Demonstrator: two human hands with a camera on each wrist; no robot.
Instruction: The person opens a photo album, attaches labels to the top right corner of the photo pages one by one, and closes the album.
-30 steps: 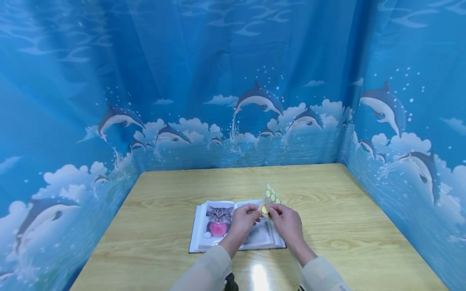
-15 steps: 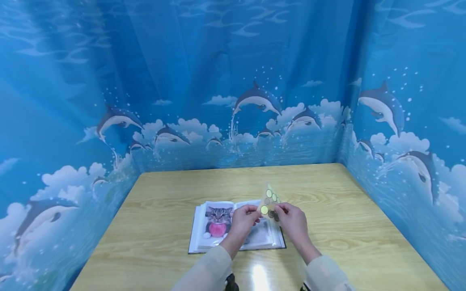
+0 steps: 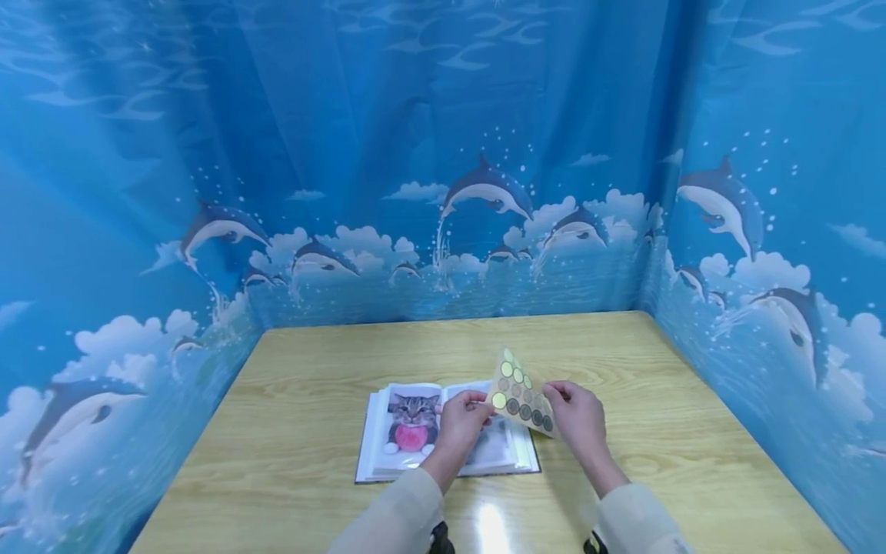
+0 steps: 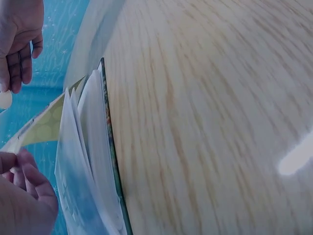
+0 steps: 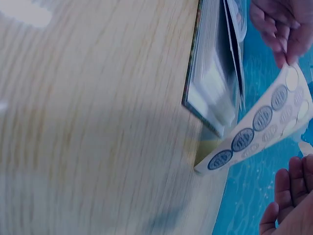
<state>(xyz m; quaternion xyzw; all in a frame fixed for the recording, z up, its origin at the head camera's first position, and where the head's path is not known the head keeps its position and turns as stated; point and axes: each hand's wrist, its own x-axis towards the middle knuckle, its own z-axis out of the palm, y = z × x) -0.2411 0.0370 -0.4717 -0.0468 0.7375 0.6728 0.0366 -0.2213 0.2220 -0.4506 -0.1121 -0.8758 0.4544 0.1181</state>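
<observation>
- Pinching the near left corner of a sheet of round stickers (image 3: 519,390), the left hand (image 3: 462,425) has thumb and forefinger clamped on it.
- The sheet is held at a slant above the right-hand page, its right end drooping past the page edge; I cannot tell whether that end touches the worktop (image 3: 311,415).
- Along its near edge runs one pale yellow circle (image 3: 500,400), then four dark printed ones (image 3: 524,412); more yellow circles show toward the far corner, with fainter rings between.
- The right hand (image 3: 580,415) is just beside the sheet's right side, and the wrist views show a gap between them. Its thumb and forefinger are together on a small pale disc (image 4: 6,100), partly cut off by the frame; the other fingers are loosely bent.
- Beneath the left hand and sheet, a thick book (image 3: 404,464) lies spread on the worktop. Its left page bears a cat picture (image 3: 413,422) with a pink round shape; the right page is largely covered.
- Light sleeves (image 3: 394,517) reach both wrists.
- A blue curtain (image 3: 415,115) printed with dolphins and clouds surrounds the worktop's far side and both ends.
</observation>
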